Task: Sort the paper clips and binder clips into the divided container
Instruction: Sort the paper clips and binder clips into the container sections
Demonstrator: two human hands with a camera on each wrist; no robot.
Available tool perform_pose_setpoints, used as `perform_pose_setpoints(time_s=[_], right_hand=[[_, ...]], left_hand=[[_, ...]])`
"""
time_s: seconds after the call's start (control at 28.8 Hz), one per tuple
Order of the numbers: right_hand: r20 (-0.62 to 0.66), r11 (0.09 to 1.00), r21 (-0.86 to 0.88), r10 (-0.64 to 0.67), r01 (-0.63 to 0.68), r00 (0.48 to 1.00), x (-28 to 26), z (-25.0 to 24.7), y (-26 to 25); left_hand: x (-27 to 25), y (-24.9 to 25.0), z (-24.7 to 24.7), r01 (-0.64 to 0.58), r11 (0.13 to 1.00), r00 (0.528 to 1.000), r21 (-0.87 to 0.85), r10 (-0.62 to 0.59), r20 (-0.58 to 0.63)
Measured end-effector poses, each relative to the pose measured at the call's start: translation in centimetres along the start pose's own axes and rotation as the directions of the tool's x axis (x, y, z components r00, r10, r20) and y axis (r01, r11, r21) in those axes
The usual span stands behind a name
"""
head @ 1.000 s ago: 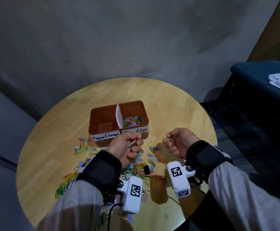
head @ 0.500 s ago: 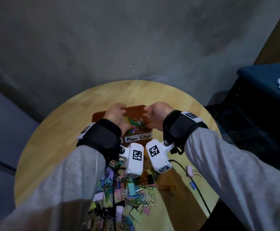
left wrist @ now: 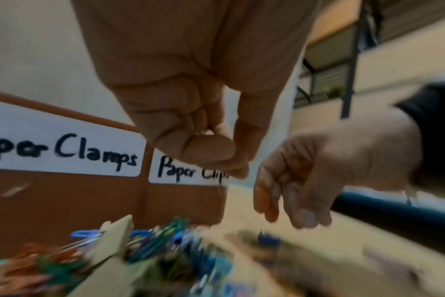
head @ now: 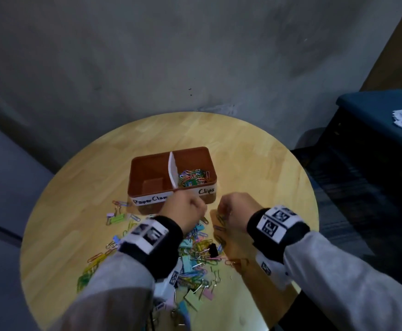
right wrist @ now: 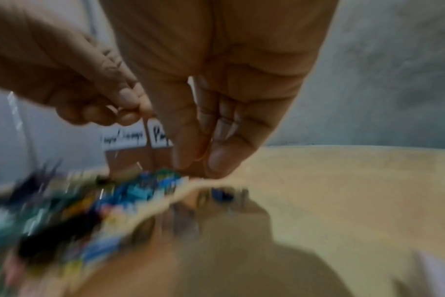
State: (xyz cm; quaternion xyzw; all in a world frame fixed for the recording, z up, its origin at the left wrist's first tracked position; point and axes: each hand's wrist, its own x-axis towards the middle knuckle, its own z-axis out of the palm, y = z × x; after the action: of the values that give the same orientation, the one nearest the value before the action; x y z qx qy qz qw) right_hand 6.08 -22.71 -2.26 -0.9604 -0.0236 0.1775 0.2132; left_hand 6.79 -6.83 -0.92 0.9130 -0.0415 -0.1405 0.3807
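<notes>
A pale wooden table (head: 255, 163) with a smooth, faintly glossy top is seen. A matt brown plastic container (head: 147, 168) is fitted with a white divider (head: 172, 172) and white paper labels (head: 150, 199). Coloured coated-wire paper clips (head: 194, 178) are heaped inside.

Container (left wrist: 64, 201) front wall, two white handwritten labels: "Paper Clamps" label (left wrist: 64, 152) left; "Paper Clips" label (left wrist: 186, 170) right, partly covered
</notes>
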Motion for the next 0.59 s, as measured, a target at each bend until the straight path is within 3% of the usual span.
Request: perform_pose_setpoints(time_s=[0.1,0.24,0.38,0.59], right_hand=[[0.102,0.974,-0.21,-0.065,0.085,0.993,-0.1,1.6,0.1],[0.151,0.945,-0.298,-0.094,0.136,0.984,-0.3,2.7,-0.1],[0.133,0.942,-0.298,-0.118,0.153,0.984,-0.2,3.1,0.1],[0.134,0.954,-0.216,-0.18,0.206,0.974,-0.7,3.5,-0.2]], left_hand=[[-0.7,-1.0,1.8,-0.037,0.925,0.988,0.379,-0.022,0.151],[-1.3,-1.1,3.6,-0.023,0.82,0.981,0.571,-0.09,0.169],[-1.0,-1.1,4.3,-0.017,0.772,0.977,0.635,-0.121,0.174],[-0.8,-1.0,4.5,-0.013,0.829,0.98,0.559,-0.101,0.172]])
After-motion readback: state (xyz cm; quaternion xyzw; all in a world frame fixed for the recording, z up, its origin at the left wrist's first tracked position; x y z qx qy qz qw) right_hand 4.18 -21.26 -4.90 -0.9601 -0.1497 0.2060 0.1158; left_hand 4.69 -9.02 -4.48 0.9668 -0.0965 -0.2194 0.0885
